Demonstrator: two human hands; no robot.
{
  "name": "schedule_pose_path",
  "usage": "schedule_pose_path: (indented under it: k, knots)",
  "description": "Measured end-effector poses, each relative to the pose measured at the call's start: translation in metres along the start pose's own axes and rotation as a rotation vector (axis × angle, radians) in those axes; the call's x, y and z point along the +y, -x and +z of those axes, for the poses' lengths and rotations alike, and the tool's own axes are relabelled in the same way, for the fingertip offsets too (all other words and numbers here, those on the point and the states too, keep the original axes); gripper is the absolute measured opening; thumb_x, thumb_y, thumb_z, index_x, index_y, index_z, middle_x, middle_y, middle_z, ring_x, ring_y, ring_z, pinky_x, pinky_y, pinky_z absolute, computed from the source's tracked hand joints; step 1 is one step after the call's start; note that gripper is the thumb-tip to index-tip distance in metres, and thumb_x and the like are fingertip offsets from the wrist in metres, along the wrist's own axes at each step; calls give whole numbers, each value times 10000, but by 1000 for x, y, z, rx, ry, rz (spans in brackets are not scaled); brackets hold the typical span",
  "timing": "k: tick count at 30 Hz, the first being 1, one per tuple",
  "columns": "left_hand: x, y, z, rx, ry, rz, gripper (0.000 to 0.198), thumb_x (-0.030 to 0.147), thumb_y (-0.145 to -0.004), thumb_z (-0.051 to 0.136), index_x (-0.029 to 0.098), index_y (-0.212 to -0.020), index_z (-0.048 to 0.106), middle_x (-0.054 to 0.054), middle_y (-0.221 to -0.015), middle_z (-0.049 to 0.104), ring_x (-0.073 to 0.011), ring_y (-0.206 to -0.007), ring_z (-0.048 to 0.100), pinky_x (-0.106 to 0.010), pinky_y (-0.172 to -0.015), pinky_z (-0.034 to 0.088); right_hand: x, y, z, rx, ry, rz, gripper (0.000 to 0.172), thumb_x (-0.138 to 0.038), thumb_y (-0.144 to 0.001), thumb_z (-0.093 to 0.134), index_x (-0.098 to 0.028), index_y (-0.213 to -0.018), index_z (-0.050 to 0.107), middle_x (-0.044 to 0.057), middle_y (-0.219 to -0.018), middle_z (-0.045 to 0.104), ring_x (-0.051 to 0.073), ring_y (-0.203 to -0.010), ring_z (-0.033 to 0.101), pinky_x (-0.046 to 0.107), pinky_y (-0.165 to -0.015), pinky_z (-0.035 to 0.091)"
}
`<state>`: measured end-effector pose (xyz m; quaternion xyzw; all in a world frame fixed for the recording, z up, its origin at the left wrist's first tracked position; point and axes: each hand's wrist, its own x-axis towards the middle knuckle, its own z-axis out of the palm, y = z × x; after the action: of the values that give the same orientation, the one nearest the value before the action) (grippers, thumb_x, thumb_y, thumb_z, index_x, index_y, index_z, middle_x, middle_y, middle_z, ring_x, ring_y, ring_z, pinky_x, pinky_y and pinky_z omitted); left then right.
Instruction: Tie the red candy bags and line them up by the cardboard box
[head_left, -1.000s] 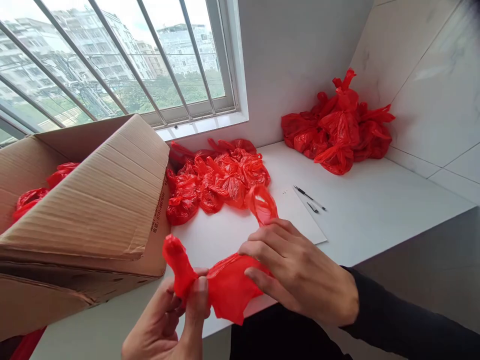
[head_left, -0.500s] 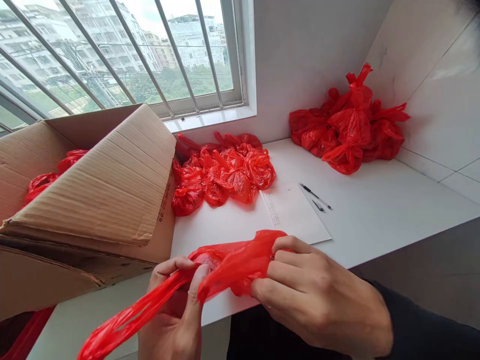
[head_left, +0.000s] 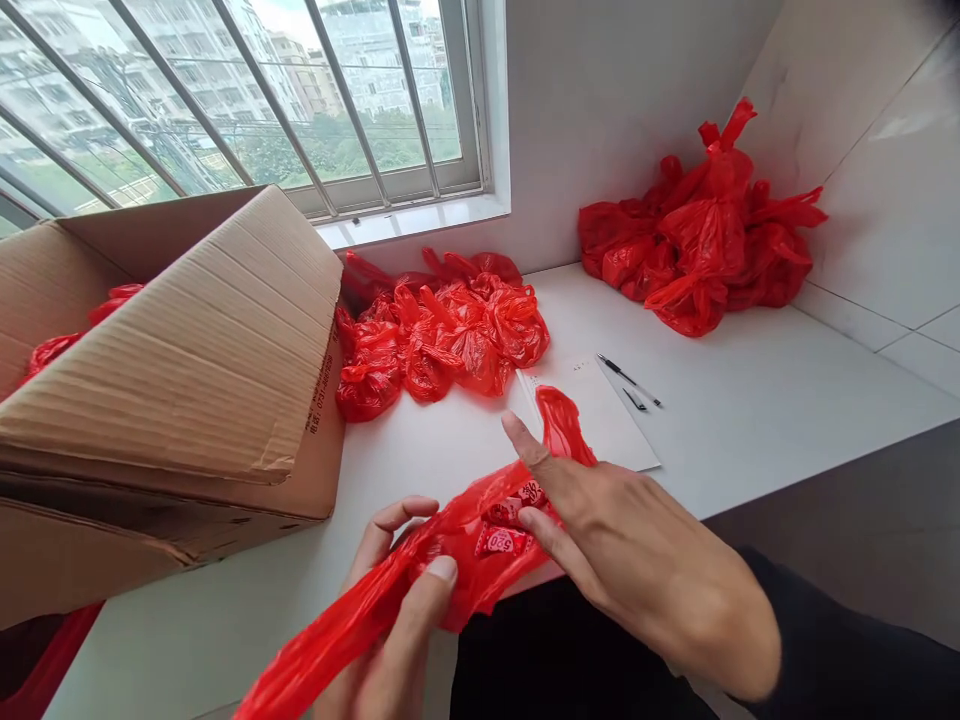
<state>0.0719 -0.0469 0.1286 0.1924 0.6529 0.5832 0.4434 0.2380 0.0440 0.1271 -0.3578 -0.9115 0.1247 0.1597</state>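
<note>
while its mouth gapes upward, a thin, translucent red plastic carrier bag [head_left: 466,562] is held up between the hands, over the near edge of the white desk [head_left: 750,400], with small, shiny red printed packets [head_left: 501,541] showing inside. the left hand [head_left: 405,610] grasps it, thumb pressed on the plastic near the rim, and one long handle trails past toward the lower left. the right hand [head_left: 637,560] is at the other side, thumb over the packets, forefinger raised apart; its remaining fingers are hidden, so whether they grip plastic i cannot tell. the step in hand looks like spreading the mouth; the next move seems to call for a steady left hold and care that nothing spills.

beyond lie a white sheet of paper [head_left: 622,425] and a slim black pen [head_left: 628,379], then a cluster of crumpled red plastic bags [head_left: 465,345]. an open brown cardboard box [head_left: 187,370] stands at the left.
</note>
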Motion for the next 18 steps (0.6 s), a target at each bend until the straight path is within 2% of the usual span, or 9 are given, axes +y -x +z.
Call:
schedule_pose_path:
  k: [2,4,6,8,10,12,15,18]
  knots:
    - [0,0,-1,38,-150,75,583,493,-690,812,287,-1191,596,-37,-906,730,-238,-775,709,-320,-718,594,-4,-3,-5,119,-3,-64,507,-154,-980,515,-138,-1474,402,72,-923,722,255,-785,699,477,-885,496]
    - [-1,-3,-3,60,-247,113,591,552,-673,806,278,-1161,616,-36,-890,732,-244,-753,711,-339,-720,603,-12,-8,-9,173,-8,-194,279,-90,-995,456,-145,-1234,589,63,-885,713,234,-826,683,504,-1016,434]
    - [-4,-7,-5,72,-288,117,526,565,-682,791,266,-1090,648,-19,-798,720,-206,-633,667,-292,-589,567,-19,-14,-8,170,-19,-379,236,-65,-1003,427,-151,-1009,646,35,-787,694,196,-749,654,430,-974,472]
    - [-8,-10,-6,169,-377,195,440,566,-689,780,255,-984,683,0,-712,693,-163,-555,603,-238,-496,484,-22,-19,-1,107,-12,-507,180,-65,-970,488,-146,-936,644,17,-715,671,176,-625,615,352,-768,527]
    - [-12,-10,-3,308,-504,305,369,564,-716,761,260,-918,704,22,-667,666,-131,-549,572,-208,-509,448,-21,-22,10,-19,28,-466,112,-56,-895,587,-153,-887,642,7,-658,651,168,-516,581,311,-540,468]
    - [-14,-6,2,360,-564,354,337,558,-768,726,289,-972,719,50,-621,620,-108,-529,549,-196,-533,438,-17,-27,22,-195,67,-325,150,-32,-830,650,-174,-785,636,10,-616,644,158,-469,577,285,-454,392]
    - [-13,0,10,240,-492,318,427,532,-788,727,342,-1169,691,79,-558,514,-106,-493,534,-198,-515,436,-9,-37,35,-383,101,-167,193,-20,-819,663,-166,-694,653,56,-640,693,178,-536,652,275,-492,412]
    - [-12,2,13,201,-416,300,553,504,-748,775,370,-1270,652,61,-642,591,-133,-568,599,-222,-591,517,-2,-48,47,-396,119,-122,207,-14,-770,688,-152,-621,652,82,-618,703,217,-562,678,282,-488,416]
